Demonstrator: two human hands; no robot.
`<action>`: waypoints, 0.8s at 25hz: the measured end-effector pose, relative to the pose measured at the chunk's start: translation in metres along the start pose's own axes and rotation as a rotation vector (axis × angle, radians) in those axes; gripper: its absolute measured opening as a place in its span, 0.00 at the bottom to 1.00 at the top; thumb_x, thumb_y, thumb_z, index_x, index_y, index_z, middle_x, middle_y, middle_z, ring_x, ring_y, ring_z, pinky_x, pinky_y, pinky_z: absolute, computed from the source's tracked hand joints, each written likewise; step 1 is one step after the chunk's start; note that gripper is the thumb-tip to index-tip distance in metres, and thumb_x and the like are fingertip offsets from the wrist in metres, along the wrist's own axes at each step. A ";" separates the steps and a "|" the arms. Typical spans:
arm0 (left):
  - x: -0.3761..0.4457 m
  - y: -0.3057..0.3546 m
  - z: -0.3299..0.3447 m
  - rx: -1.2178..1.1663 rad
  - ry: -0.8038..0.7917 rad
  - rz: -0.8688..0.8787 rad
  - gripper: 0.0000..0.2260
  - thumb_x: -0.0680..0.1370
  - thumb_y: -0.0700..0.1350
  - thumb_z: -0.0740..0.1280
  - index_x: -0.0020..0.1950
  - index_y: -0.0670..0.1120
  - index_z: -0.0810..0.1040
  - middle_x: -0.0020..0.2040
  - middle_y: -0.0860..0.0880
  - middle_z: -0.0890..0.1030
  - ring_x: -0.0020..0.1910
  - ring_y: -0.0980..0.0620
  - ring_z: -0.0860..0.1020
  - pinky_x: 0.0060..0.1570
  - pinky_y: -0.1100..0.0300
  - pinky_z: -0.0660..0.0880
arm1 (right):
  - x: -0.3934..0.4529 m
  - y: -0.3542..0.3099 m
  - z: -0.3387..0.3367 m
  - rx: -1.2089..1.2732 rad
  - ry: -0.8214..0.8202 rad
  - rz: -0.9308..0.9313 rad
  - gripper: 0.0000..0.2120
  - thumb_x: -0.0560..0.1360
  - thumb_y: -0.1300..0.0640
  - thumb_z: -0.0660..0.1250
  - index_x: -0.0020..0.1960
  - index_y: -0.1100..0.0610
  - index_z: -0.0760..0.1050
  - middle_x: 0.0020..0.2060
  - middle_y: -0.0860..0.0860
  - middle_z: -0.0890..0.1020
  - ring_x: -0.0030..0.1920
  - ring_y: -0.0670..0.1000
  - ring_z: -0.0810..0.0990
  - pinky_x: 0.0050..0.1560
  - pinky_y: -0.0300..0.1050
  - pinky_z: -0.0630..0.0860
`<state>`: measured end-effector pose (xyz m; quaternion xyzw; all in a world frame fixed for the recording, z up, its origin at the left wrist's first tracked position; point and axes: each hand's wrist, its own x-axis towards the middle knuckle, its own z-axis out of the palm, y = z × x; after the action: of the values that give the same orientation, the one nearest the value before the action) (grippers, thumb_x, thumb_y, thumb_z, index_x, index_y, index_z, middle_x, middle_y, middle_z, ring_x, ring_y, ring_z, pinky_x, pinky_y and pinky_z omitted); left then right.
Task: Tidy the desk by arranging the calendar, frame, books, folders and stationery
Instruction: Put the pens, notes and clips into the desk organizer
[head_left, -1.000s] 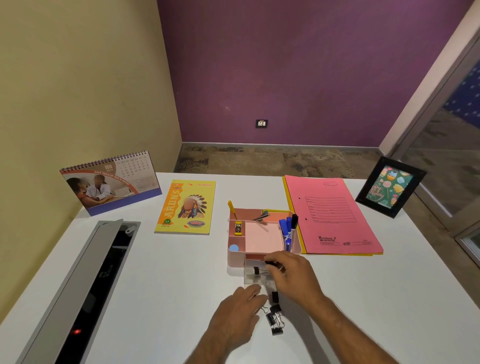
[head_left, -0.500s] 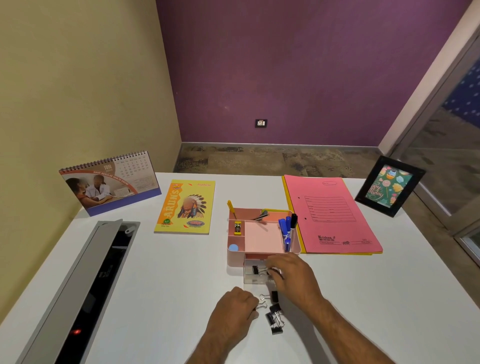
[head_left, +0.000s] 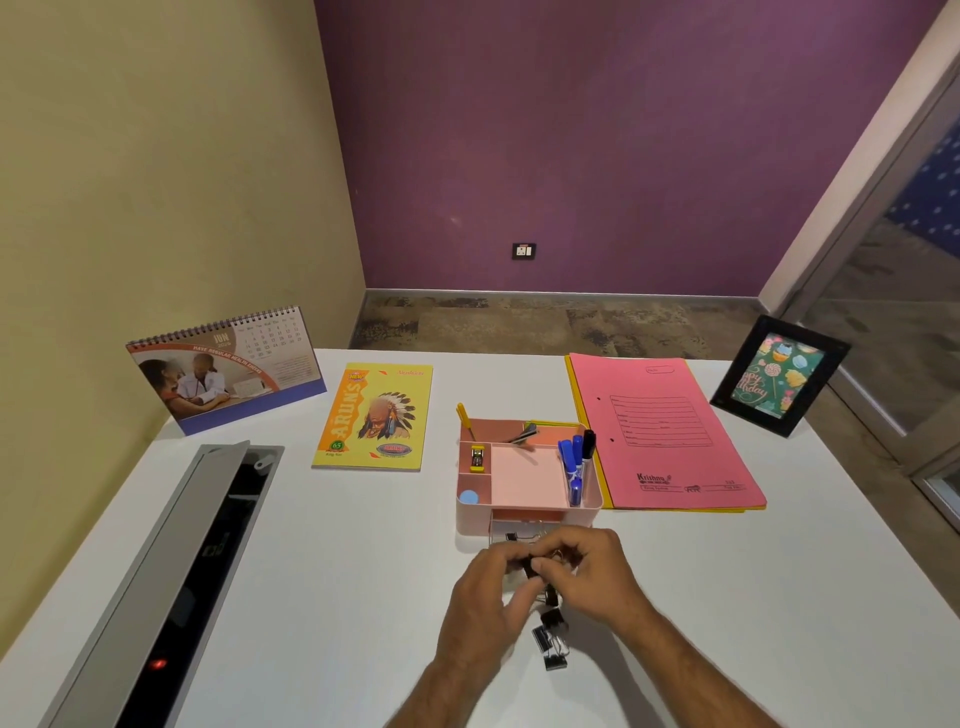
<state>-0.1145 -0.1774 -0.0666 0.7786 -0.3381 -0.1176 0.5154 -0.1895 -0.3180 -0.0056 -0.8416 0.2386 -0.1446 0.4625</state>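
My left hand (head_left: 485, 597) and my right hand (head_left: 595, 571) meet in front of the pink desk organiser (head_left: 474, 519). Both pinch one black binder clip (head_left: 531, 567) between their fingertips. A few more black binder clips (head_left: 551, 636) lie on the white desk just below my hands. The organiser's clear drawer (head_left: 511, 538) is pulled out, with a clip inside. Blue and black markers (head_left: 575, 462) stand in the organiser. A desk calendar (head_left: 223, 374) stands at the far left, a yellow book (head_left: 376, 415) lies beside it, pink and yellow folders (head_left: 660, 431) lie at the right, and a black photo frame (head_left: 779, 376) stands at the far right.
An open grey cable tray (head_left: 171, 571) runs along the desk's left side, its lid raised. The desk's far edge drops to the floor before a purple wall. A glass door is at the right.
My left hand lifted a binder clip from the desk and rose toward the right hand. My right hand drew back from the drawer, and both now pinch the clip.
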 end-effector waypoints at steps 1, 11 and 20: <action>0.001 0.002 0.000 -0.025 0.005 -0.021 0.15 0.73 0.59 0.71 0.57 0.63 0.72 0.52 0.65 0.79 0.52 0.63 0.77 0.48 0.76 0.71 | 0.003 0.002 -0.002 0.016 0.028 0.013 0.15 0.67 0.65 0.76 0.40 0.43 0.85 0.35 0.43 0.86 0.38 0.45 0.83 0.41 0.37 0.79; -0.002 -0.017 0.012 0.604 -0.534 0.267 0.25 0.77 0.37 0.61 0.72 0.55 0.68 0.74 0.54 0.66 0.67 0.49 0.67 0.63 0.53 0.68 | 0.019 0.012 -0.006 -0.248 0.086 -0.052 0.10 0.71 0.66 0.70 0.48 0.56 0.86 0.49 0.48 0.87 0.49 0.45 0.83 0.57 0.41 0.79; 0.005 -0.018 0.027 0.889 -0.624 0.320 0.24 0.76 0.37 0.64 0.70 0.54 0.68 0.72 0.49 0.67 0.64 0.40 0.68 0.56 0.46 0.68 | 0.008 0.020 -0.007 -0.254 0.260 -0.107 0.13 0.69 0.69 0.70 0.46 0.55 0.86 0.45 0.47 0.87 0.50 0.49 0.82 0.52 0.48 0.81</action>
<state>-0.1178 -0.1962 -0.0931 0.7881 -0.6053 -0.1089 0.0248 -0.1911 -0.3365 -0.0185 -0.8788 0.2676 -0.2453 0.3096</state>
